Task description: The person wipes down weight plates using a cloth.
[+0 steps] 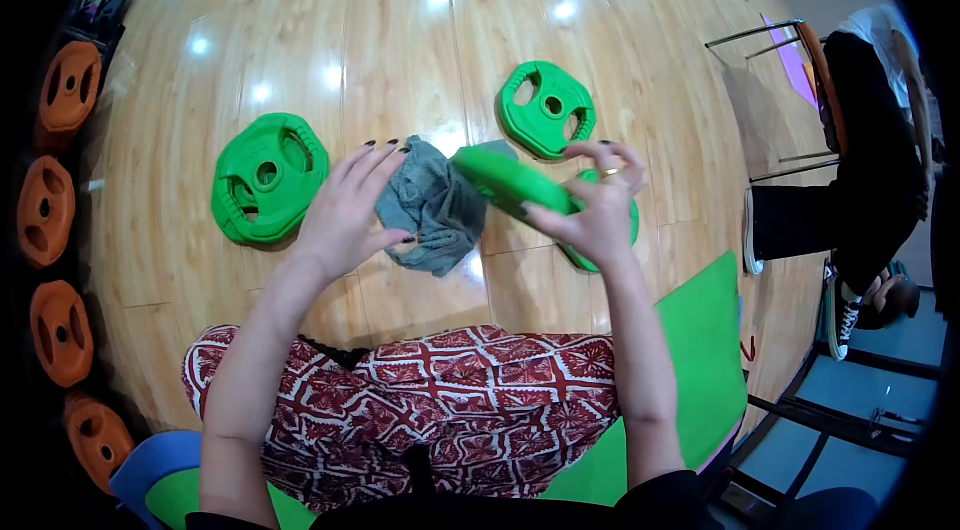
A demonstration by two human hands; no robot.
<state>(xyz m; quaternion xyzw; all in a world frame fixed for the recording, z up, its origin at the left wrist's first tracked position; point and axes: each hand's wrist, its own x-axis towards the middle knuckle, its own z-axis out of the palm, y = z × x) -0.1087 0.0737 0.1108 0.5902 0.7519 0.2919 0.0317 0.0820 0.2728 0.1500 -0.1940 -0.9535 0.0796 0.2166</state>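
My right hand (pixel 600 205) grips the edge of a small green weight plate (pixel 510 180), which is tilted up off the floor and slightly blurred. My left hand (pixel 350 200) is open, thumb and fingers apart, at the left side of a crumpled grey-green cloth (pixel 432 210); its fingertips overlap the cloth's edge. Under and behind my right hand lies another green plate (pixel 625 220), partly hidden. Farther off, a green plate with cut-out handles (pixel 548 108) rests flat on the floor. A larger green plate (pixel 268 178) lies left of my left hand.
Orange weight plates (pixel 62 333) line a rack along the left edge. A green mat (pixel 705 350) extends at the lower right. On the right, a person (pixel 870 150) in dark trousers is by a chair (pixel 822 90). Wooden flooring (pixel 400 50) stretches ahead.
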